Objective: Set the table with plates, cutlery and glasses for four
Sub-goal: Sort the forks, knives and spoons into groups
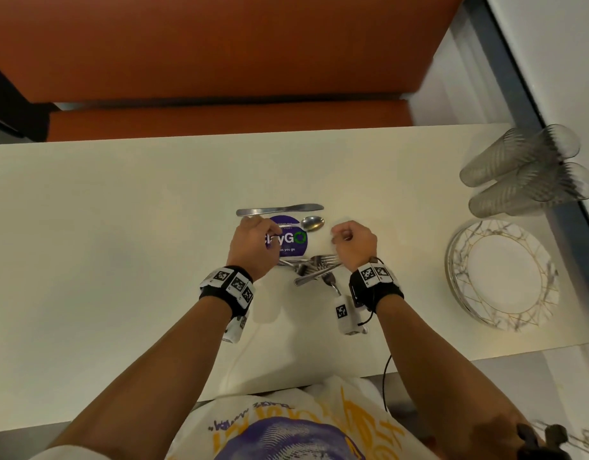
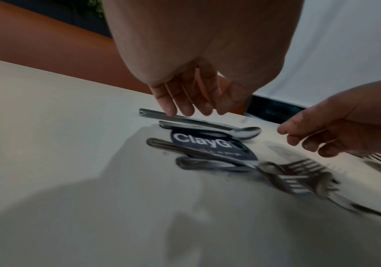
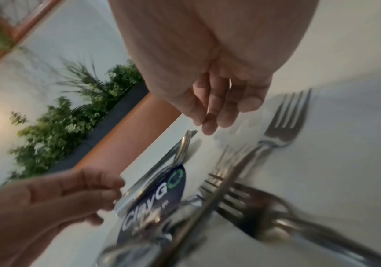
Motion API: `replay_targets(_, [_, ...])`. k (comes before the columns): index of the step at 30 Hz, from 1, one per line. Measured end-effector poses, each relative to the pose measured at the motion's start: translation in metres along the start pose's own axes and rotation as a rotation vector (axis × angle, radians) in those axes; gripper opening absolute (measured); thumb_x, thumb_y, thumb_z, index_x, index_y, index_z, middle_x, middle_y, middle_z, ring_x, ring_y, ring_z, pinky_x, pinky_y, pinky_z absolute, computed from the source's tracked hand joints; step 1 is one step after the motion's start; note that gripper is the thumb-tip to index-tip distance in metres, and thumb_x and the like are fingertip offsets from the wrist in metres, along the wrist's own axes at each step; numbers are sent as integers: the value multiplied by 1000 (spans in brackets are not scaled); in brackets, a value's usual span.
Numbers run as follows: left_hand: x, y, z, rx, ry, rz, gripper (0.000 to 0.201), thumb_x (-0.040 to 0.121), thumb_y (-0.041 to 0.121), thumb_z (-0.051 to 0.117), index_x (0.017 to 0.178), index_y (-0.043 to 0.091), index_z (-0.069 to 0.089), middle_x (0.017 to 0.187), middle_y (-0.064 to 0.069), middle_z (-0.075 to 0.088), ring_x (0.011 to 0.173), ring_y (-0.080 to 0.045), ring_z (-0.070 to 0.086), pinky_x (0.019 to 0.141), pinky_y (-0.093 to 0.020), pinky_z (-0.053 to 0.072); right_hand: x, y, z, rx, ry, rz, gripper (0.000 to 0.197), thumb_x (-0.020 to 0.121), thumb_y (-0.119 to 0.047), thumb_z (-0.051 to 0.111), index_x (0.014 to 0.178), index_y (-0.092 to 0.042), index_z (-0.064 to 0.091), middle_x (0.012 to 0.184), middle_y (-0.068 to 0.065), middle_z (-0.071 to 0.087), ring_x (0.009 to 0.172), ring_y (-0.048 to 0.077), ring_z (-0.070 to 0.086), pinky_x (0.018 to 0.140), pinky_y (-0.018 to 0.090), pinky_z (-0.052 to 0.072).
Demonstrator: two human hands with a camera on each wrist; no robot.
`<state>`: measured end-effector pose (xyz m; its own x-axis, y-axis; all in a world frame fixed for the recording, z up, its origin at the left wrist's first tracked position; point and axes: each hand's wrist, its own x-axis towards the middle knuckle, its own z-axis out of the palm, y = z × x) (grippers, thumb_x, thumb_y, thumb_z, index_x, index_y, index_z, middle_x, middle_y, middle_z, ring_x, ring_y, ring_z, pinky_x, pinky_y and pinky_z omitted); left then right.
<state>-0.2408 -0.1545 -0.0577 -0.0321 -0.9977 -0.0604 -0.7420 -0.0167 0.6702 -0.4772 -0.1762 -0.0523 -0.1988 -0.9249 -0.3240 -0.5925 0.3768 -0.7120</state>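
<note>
A table knife (image 1: 279,210) lies crosswise on the white table (image 1: 120,227), with a spoon (image 1: 312,223) just in front of it. Both sit at a round purple sticker (image 1: 291,240). Closer to me, several forks (image 1: 316,265) lie in a crossed pile. My left hand (image 1: 253,224) hovers over the handles; in the left wrist view its relaxed fingertips (image 2: 170,110) touch the knife (image 2: 162,115) handle. My right hand (image 1: 339,235) hangs loosely curled to the right of the spoon and holds nothing. Its fingers (image 3: 210,126) hang above the forks (image 3: 283,130).
A stack of gold-veined plates (image 1: 502,320) sits at the table's right end. Ribbed glasses (image 1: 525,171) stand beyond it by the wall. An orange bench (image 1: 220,121) runs along the far edge. Bare tabletop stretches to the left.
</note>
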Motion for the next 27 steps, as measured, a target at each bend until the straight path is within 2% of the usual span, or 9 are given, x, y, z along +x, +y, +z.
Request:
replay_targets(1, [-4, 3, 4, 8, -29, 52, 18, 84, 10, 74, 101, 16, 73, 103, -3, 70, 103, -26, 59, 87, -39, 55, -5, 2, -1, -16, -10, -28, 16, 91, -8, 62, 92, -18, 75, 83, -5, 70, 81, 17, 66, 73, 20, 49])
replay_targets(3, [-11, 7, 12, 44, -112, 156, 20, 80, 12, 77, 99, 19, 76, 100, -1, 72, 100, -28, 61, 87, -43, 54, -15, 9, -1, -82, -25, -97, 21, 92, -5, 58, 91, -19, 74, 88, -5, 67, 81, 13, 60, 73, 18, 44])
replay_targets(6, [-23, 8, 23, 165, -222, 245, 22, 81, 22, 77, 103, 26, 77, 101, 3, 71, 97, -24, 59, 87, -45, 52, -30, 22, -3, -241, -29, -175, 26, 86, 1, 59, 95, -18, 75, 101, 8, 63, 92, 22, 56, 81, 25, 42])
replay_targets(9, [-31, 6, 29, 199, -241, 229, 22, 88, 22, 73, 109, 28, 74, 107, 6, 69, 104, -21, 55, 95, -42, 46, -43, 36, -3, -355, -3, -197, 33, 82, 2, 60, 102, -21, 74, 107, 12, 56, 100, 29, 49, 85, 32, 45])
replay_targets(12, [-35, 4, 31, 209, -236, 225, 20, 90, 19, 74, 107, 28, 73, 107, 6, 68, 106, -22, 55, 95, -40, 45, -53, 46, -4, -358, 11, -217, 37, 78, 4, 62, 104, -20, 72, 109, 10, 55, 100, 29, 50, 88, 40, 49])
replay_targets(17, [-41, 4, 33, 215, -261, 181, 22, 89, 20, 77, 109, 29, 72, 108, 3, 67, 107, -24, 56, 93, -39, 45, -58, 54, -13, -382, 41, -154, 52, 77, 2, 65, 122, -24, 66, 121, 9, 48, 108, 29, 48, 94, 40, 50])
replay_targets(19, [-43, 4, 33, 215, -268, 174, 23, 89, 20, 77, 110, 29, 72, 110, 3, 67, 107, -23, 56, 92, -38, 45, -56, 55, -17, -443, 14, -151, 48, 81, -3, 65, 122, -27, 66, 123, 9, 44, 109, 29, 47, 92, 39, 50])
replay_targets(23, [-44, 6, 32, 194, -285, 161, 22, 90, 18, 76, 110, 25, 72, 110, 0, 68, 106, -24, 57, 93, -41, 50, -47, 56, -22, -541, 5, -220, 27, 83, -10, 69, 106, -25, 70, 115, 8, 45, 101, 28, 46, 86, 42, 51])
replay_targets(27, [-43, 8, 32, 163, -295, 103, 32, 89, 16, 77, 119, 21, 69, 108, 2, 68, 105, -22, 58, 95, -41, 51, -39, 57, -28, -653, -45, -218, 33, 83, -20, 72, 114, -29, 65, 122, 7, 43, 109, 28, 41, 90, 40, 46])
